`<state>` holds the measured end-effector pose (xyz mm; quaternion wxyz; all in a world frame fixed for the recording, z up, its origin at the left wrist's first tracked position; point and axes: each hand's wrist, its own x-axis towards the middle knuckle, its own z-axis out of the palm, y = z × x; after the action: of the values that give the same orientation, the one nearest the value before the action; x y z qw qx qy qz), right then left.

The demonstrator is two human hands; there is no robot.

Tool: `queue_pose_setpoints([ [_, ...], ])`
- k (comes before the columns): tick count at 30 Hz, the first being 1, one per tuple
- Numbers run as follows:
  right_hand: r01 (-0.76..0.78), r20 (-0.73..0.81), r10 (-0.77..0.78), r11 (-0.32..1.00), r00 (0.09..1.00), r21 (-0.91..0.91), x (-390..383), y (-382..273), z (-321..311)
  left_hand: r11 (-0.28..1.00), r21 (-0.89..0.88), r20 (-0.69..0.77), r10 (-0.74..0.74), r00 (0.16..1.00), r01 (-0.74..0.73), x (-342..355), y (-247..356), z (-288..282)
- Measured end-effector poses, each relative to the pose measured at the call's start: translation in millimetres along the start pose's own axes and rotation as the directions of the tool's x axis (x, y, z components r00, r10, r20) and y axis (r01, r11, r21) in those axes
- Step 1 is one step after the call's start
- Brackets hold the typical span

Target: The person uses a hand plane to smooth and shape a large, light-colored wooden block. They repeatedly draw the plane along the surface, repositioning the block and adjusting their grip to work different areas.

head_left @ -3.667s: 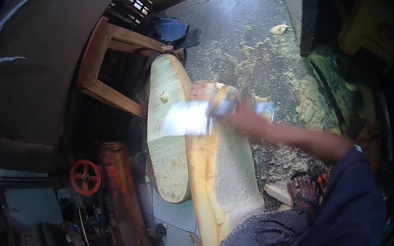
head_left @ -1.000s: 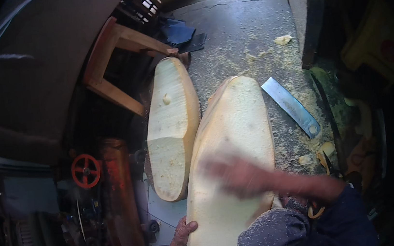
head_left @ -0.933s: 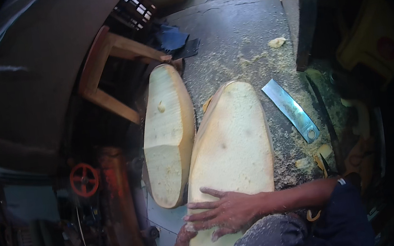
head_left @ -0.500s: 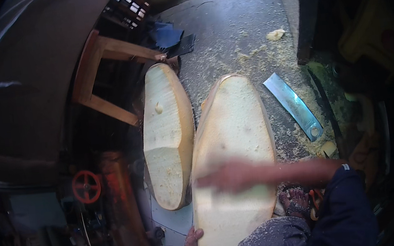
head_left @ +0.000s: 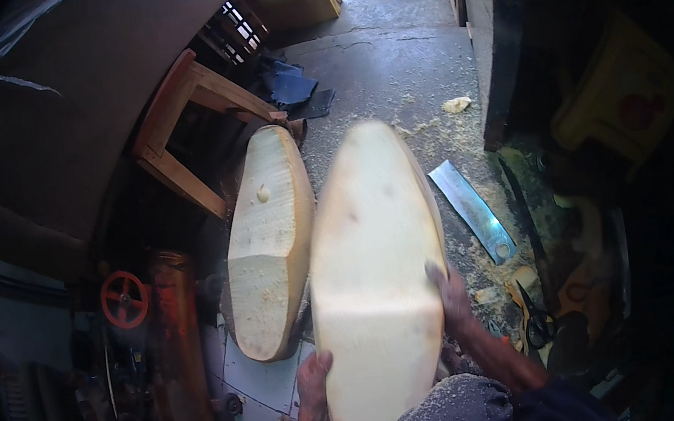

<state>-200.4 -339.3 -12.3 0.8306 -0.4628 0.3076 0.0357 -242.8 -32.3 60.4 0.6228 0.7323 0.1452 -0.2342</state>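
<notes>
A long, pale yellow foam motorcycle seat [head_left: 370, 248] lies lengthwise before me, its narrow end pointing away and a little blurred. My left hand [head_left: 314, 382] is closed on its left edge near the close end, the thumb on top. Farther up on the other side, my right hand [head_left: 452, 301] grips the right edge, its fingers partly hidden beneath. To the left rests a second foam seat [head_left: 270, 239], with a loose foam scrap on its top. A flat metal blade [head_left: 474, 211] with a hole in one end lies on the floor to the right.
Foam crumbs cover the floor [head_left: 370, 65]. A wooden frame [head_left: 175, 179] and blue scraps [head_left: 289, 83] are at the back left. Black-handled scissors [head_left: 537, 321] lie near my right forearm. A red wheel [head_left: 124, 299] is at the left; a wall edge [head_left: 494, 59] stands right.
My right hand has left the top of the near seat, where it was sweeping across, and now holds its right edge. The left hand stays on the left edge. The view has shifted slightly.
</notes>
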Motion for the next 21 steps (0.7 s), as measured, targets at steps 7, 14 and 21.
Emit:
queue_pose_setpoints([
  [7, 0.613, 0.132, -0.617, 0.786, 0.776, 0.076, 73.7, -56.4, 31.7, 0.819, -0.186, -0.145, 0.524, 0.839, -0.543, 115.1, 15.6, 26.3],
  [14, 0.08, -0.143, -0.158, 0.895, 0.977, -0.439, 151.2, 0.9, 12.6, 0.868, -0.388, 0.008, -0.333, 0.943, 0.309, 162.1, -69.4, 45.6],
  [21, -0.026, -0.048, -0.01, 0.729, 0.999, -0.684, 181.1, 29.5, -49.5, 0.863, -0.453, 0.117, -0.191, 0.975, 0.223, 170.0, -59.5, 25.2],
])
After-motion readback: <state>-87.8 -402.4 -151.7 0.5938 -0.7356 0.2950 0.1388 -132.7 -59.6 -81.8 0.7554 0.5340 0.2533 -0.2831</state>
